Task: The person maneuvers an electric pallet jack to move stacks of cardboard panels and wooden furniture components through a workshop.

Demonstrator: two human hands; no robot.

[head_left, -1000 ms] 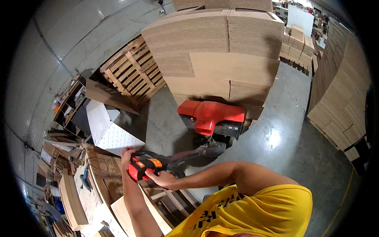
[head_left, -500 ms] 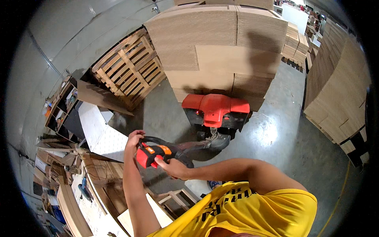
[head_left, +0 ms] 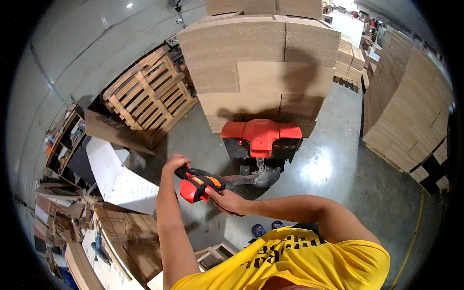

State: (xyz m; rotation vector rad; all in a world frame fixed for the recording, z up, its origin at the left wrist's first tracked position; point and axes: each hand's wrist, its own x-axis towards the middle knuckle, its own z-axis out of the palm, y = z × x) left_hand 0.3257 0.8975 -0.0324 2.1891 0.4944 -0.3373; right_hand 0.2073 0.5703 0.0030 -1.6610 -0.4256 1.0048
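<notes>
Grey floor surrounds the red truck facing the stack, and from here I judge its steering straighter, the handle, gripped by curled left hand and right hand, now nearer the truck's centreline than a second ago.

- Control head: red at its near end, black across the middle, with two orange patches; positioned to the left of the truck body and nearer the viewer.
- Tiller arm: dark, angled leftward, linking the control head to the truck's base.
- Truck body: red cover, raised centrally, above black housing; small red light lit at left; upright on the grey floor, before stacked brown sheets.
</notes>
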